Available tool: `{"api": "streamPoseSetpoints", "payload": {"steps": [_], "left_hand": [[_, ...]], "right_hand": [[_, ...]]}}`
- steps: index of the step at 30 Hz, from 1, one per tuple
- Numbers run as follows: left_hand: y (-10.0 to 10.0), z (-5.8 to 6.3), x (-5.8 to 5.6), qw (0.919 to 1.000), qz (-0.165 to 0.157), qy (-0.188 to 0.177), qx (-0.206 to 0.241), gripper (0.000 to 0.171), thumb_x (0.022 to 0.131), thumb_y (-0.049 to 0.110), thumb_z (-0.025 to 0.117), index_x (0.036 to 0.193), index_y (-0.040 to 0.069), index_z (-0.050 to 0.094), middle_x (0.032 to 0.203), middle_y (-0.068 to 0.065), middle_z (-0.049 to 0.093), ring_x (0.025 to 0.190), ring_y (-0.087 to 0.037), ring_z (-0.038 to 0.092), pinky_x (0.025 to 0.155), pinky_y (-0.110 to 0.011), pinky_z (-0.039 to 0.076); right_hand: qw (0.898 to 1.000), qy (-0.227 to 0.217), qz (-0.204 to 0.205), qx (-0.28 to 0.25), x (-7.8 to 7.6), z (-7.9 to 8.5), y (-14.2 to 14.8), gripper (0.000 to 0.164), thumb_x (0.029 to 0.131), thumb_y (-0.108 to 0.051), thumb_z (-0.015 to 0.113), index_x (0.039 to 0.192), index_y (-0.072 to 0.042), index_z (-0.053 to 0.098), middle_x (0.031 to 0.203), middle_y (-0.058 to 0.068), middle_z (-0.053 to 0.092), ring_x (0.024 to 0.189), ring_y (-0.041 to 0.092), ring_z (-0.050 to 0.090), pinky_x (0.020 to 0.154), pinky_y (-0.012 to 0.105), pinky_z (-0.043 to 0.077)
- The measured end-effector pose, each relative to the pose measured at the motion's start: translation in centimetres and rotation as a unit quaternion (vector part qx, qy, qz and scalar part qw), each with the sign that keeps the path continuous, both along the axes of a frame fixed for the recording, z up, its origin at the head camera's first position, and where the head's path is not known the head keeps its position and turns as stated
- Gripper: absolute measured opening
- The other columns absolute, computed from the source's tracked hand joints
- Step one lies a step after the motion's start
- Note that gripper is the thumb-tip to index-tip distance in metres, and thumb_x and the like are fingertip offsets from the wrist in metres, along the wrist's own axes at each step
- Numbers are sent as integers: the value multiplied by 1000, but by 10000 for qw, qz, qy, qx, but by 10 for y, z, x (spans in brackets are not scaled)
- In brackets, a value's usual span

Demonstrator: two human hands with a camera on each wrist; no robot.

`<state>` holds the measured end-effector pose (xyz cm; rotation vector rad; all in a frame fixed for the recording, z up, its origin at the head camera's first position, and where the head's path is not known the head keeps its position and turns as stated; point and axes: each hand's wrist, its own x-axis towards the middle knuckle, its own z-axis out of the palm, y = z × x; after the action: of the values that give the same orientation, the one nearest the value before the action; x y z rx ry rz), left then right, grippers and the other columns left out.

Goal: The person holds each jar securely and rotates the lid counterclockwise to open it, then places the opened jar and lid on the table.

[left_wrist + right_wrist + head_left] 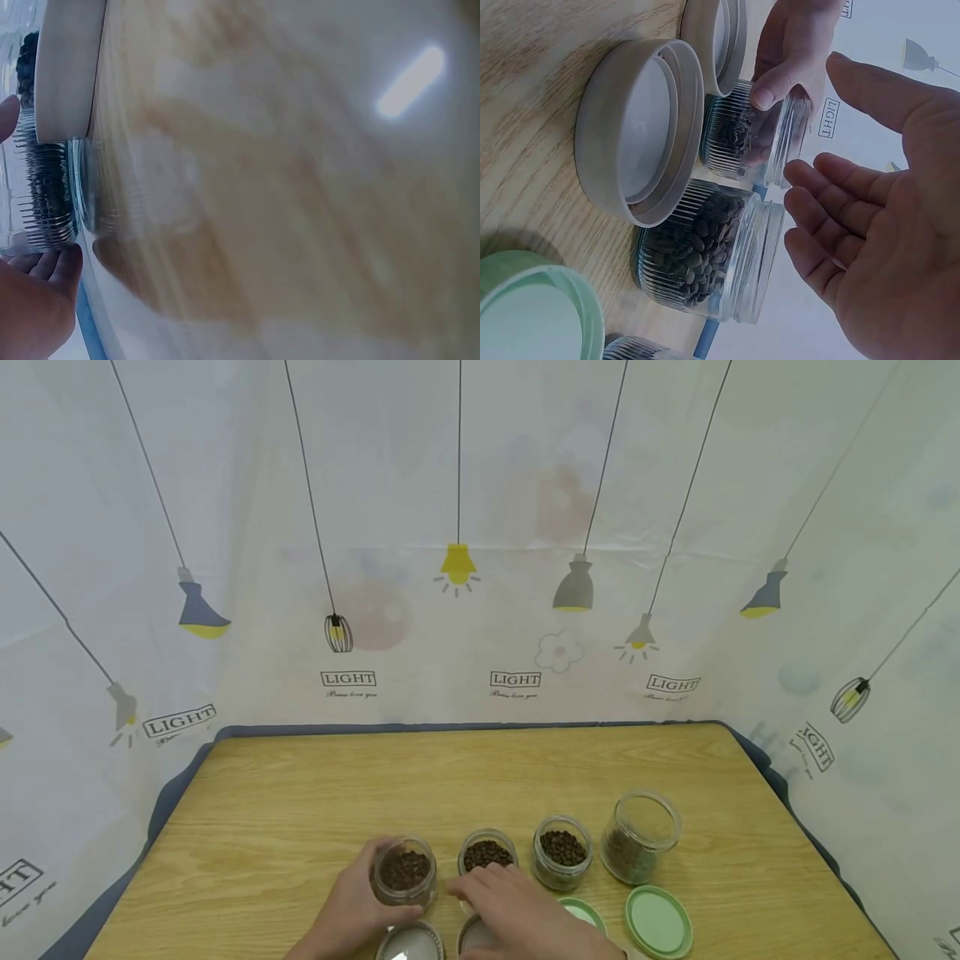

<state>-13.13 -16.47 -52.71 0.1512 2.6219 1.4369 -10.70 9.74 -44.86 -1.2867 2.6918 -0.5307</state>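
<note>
My left hand (347, 897) is wrapped around the leftmost glass jar (406, 870), which stands upright with its mouth uncovered and dark brown beans inside. The thumb lies across the near side of the ribbed glass (727, 135) in the right wrist view. My right hand (517, 906) hovers over the near side of the second jar (487, 852), which also holds dark beans. Its fingers are loosely bent and hold nothing, as the right wrist view shows. In front of these two jars lie two beige lids (641, 135), hollow side up.
To the right stand a third bean-filled jar (561, 852) and a larger open glass jar (640, 839), partly filled. Two green lids (660, 922) lie in front of them, one partly covered by my right hand. The wooden table (450, 768) ends at a printed curtain (420, 635).
</note>
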Motion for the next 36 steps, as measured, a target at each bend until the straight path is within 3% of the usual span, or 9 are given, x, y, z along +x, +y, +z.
{"api": "streamPoseSetpoints", "payload": {"steps": [9, 16, 20, 24, 30, 36], "left_hand": [[1, 0, 2, 10000, -2, 98, -17, 103, 56, 43, 93, 140, 15, 40, 132, -5, 58, 123, -27, 56, 104, -52, 44], [1, -2, 3, 10000, 22, 74, 6, 106, 56, 41, 93, 142, 15, 38, 136, -8, 56, 126, -30, 54, 106, -54, 42], [-1, -1, 3, 9999, -63, 33, 124, 114, 55, 39, 94, 147, 16, 32, 145, -10, 49, 133, -33, 48, 110, -56, 36], [-7, 2, 2, 9997, -225, -19, 121, 117, 57, 41, 93, 151, 17, 27, 155, -11, 37, 141, -37, 37, 113, -60, 28], [-28, 10, 0, 9988, -398, 194, -211, 113, 61, 43, 90, 151, 13, 29, 155, -17, 34, 137, -48, 36, 105, -65, 36], [-56, 25, -7, 9977, -330, 236, -551, 105, 68, 48, 85, 150, 14, 30, 156, -22, 31, 139, -50, 32, 104, -67, 35]], "right_hand": [[9999, -43, 43, -113, 1, -1, 1, 61, 88, -46, 68, 138, -17, 47, 121, -7, 61, 108, 7, 55, 87, 31, 49], [9997, -219, -16, -100, -1, -1, 2, 62, 88, -47, 68, 138, -17, 47, 122, -6, 60, 109, 7, 54, 90, 32, 48], [9992, -340, -148, -150, -4, 3, 5, 60, 88, -47, 68, 137, -18, 48, 123, -6, 60, 110, 7, 54, 92, 33, 48], [9989, -208, -383, -194, -6, 11, 11, 58, 89, -49, 65, 137, -22, 48, 128, -6, 58, 114, 11, 56, 94, 37, 49], [9939, 51, -1093, -96, -12, 31, 32, 63, 86, -50, 68, 139, -21, 48, 137, -4, 54, 126, 20, 52, 104, 48, 42], [9835, 528, -1719, -177, -26, 48, 70, 65, 85, -44, 72, 140, -17, 48, 140, 4, 53, 131, 28, 47, 109, 55, 34]]}}
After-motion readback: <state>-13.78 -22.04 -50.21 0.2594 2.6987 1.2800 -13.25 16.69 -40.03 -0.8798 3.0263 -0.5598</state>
